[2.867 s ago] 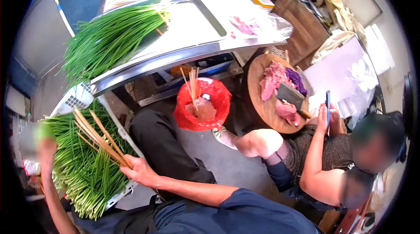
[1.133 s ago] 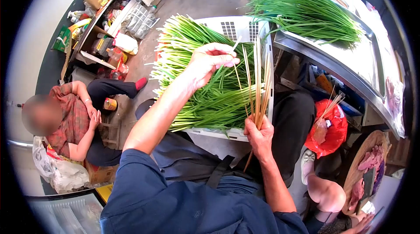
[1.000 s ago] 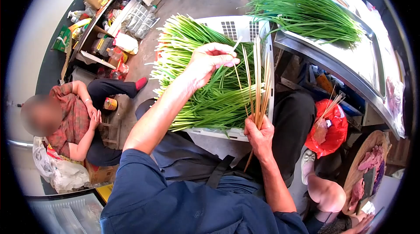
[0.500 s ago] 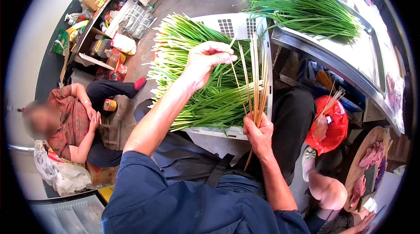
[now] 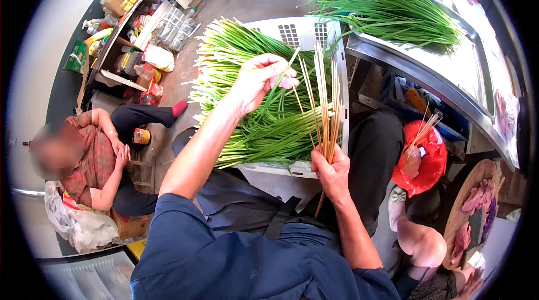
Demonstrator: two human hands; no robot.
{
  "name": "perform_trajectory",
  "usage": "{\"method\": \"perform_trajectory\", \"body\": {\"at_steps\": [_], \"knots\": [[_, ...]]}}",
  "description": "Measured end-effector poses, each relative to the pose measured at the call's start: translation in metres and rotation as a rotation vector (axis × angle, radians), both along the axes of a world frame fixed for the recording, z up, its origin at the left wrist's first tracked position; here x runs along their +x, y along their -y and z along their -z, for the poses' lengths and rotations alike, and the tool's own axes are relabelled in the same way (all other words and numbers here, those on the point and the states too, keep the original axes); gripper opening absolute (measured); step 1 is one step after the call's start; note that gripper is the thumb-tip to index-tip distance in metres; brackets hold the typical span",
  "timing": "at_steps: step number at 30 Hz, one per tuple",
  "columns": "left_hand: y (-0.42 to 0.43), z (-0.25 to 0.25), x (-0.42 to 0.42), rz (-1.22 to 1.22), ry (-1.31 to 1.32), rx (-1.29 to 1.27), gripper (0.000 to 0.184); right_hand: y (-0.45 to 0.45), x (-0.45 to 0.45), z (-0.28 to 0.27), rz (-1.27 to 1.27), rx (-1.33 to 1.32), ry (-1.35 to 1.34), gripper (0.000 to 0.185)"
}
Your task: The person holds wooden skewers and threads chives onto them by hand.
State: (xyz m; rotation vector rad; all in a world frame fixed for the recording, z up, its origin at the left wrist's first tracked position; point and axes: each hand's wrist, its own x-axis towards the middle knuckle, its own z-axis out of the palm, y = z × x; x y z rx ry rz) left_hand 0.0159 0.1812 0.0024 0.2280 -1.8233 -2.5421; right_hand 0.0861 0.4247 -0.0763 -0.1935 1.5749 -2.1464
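Observation:
My right hand point(image 5: 331, 172) grips a bundle of bamboo skewers point(image 5: 327, 109), which fan out upward from the fist. Above and to the left, my left hand point(image 5: 263, 80) pinches a chive stalk point(image 5: 293, 57) whose pale end sticks up past the fingertips. One thin skewer leans left, its upper end close to those fingers; whether it touches the stalk I cannot tell. Below both hands a white plastic basket point(image 5: 303, 170) is heaped with green chives point(image 5: 230, 75), pale ends to the left.
At upper right, a metal table point(image 5: 415, 72) bears another pile of chives point(image 5: 387, 11). A red bag point(image 5: 429, 159) with skewers and a round wooden board point(image 5: 457, 204) with meat are on the right. Someone in a patterned shirt point(image 5: 98, 145) sits left, near cluttered shelves point(image 5: 120, 30).
My left hand has turned slightly and shifted a little down and left, and more of the green stalk shows at its fingers. The right hand and its skewers stay nearly still.

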Motion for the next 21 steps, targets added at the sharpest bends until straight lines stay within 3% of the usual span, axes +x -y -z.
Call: {"method": "perform_trajectory", "body": {"at_steps": [9,17,19,21], "knots": [[-0.005,0.009,0.009,0.095,0.051,-0.13,0.017,0.0,0.002,0.001,0.002,0.047,-0.006,0.007],[-0.04,0.026,0.027,0.242,0.119,-0.226,0.008,-0.002,0.001,-0.001,0.019,0.067,0.061,0.006],[-0.033,0.016,0.023,0.336,0.144,-0.372,0.01,-0.002,0.001,-0.002,0.029,0.064,0.049,0.007],[-0.013,0.006,0.013,0.258,0.042,-0.522,0.014,-0.001,-0.001,-0.003,0.031,0.054,0.056,0.007]]}}
